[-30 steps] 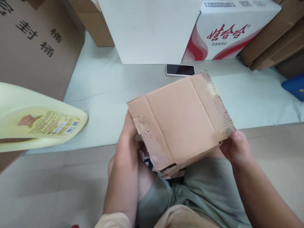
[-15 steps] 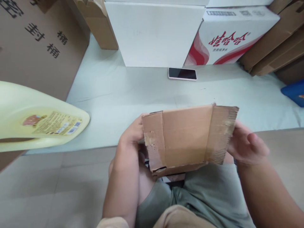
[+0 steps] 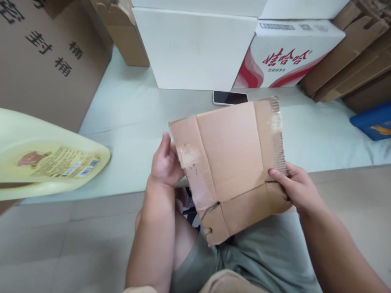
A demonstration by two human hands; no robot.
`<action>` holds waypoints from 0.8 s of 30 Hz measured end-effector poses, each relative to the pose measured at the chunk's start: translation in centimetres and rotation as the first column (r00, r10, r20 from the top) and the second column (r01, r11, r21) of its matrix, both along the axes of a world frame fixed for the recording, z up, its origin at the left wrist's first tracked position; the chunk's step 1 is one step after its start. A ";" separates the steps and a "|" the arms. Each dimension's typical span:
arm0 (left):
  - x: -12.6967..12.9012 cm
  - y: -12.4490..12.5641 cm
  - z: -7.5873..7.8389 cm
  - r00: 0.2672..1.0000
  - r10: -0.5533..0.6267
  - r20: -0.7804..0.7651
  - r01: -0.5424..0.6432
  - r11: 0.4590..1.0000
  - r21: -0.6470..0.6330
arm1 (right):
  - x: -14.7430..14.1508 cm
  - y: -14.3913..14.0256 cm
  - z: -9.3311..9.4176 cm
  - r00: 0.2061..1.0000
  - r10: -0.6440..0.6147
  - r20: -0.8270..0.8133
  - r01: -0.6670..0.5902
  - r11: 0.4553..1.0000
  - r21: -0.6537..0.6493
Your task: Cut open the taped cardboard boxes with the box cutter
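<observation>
The small cardboard box point(image 3: 232, 162) sits at the centre of the view, held over the person's lap in front of the pale sheet point(image 3: 137, 110) spread on the floor, its broad face turned up toward the camera and its torn, tape-scarred flaps showing at 9 and 3 o'clock.

Going from the left: a pale yellow jug point(image 3: 45, 158) with a printed label juts in at 9 o'clock, under a big brown carton point(image 3: 45, 61) printed with black characters. The left hand point(image 3: 165, 162) is at the box's 9 o'clock edge, its fingers curled behind the panel and its thumb raised beside the taped flap, so it supports rather than pinches. The right hand point(image 3: 297, 189) grips the 4 o'clock corner, thumb on the front face and fingers wrapped behind it. Past the box at 12 o'clock lies a phone point(image 3: 229, 97), face up, before a plain white carton point(image 3: 195, 49) and a red-and-white carton point(image 3: 287, 53); a blue object point(image 3: 371, 122) lies at 3 o'clock.

The box looks light and fairly stiff, though its worn corrugated edges and loose bottom flap would probably bend or tear if pulled; the firm side edges seem the safest hold.

Half a second ago it was tipped nearly edge-on, a narrow band; now it has swung back to show its full face, and the right hand has closed on the corner.
</observation>
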State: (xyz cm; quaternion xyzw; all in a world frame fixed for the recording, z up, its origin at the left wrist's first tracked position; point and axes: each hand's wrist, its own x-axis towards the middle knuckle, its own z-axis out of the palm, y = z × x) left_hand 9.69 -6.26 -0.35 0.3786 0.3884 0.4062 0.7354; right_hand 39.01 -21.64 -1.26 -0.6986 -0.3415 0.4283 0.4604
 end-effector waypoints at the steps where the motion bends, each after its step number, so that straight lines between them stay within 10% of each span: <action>1: 0.1 0.0 0.0 0.998 -0.055 0.012 0.055 0.998 0.001 | 0.0 0.1 0.1 0.999 -0.027 0.039 0.026 1.000 0.015; 5: 1.0 0.0 -0.1 0.991 -0.133 0.019 0.134 0.990 -0.051 | 1.1 -0.4 0.6 1.000 0.014 0.014 -0.016 0.995 0.101; 10: 2.7 0.7 0.1 0.977 0.194 0.093 -0.189 0.980 -0.059 | 1.8 -2.2 0.5 0.982 0.101 -0.159 -0.057 0.964 0.261; 18: 6.6 1.3 -0.3 0.989 0.116 0.091 -0.105 0.988 -0.117 | 0.8 -0.7 0.3 0.993 0.068 -0.096 -0.062 0.996 0.065; 22: 7.3 2.1 -0.2 0.999 -0.027 0.045 0.036 0.980 -0.197 | 4.1 -1.1 0.3 0.975 -0.220 -0.009 0.216 0.950 0.223; 24: 7.6 2.4 0.0 0.998 -0.063 0.028 0.067 0.977 -0.200 | 6.5 -1.7 0.2 0.839 -0.542 0.045 0.501 0.803 0.322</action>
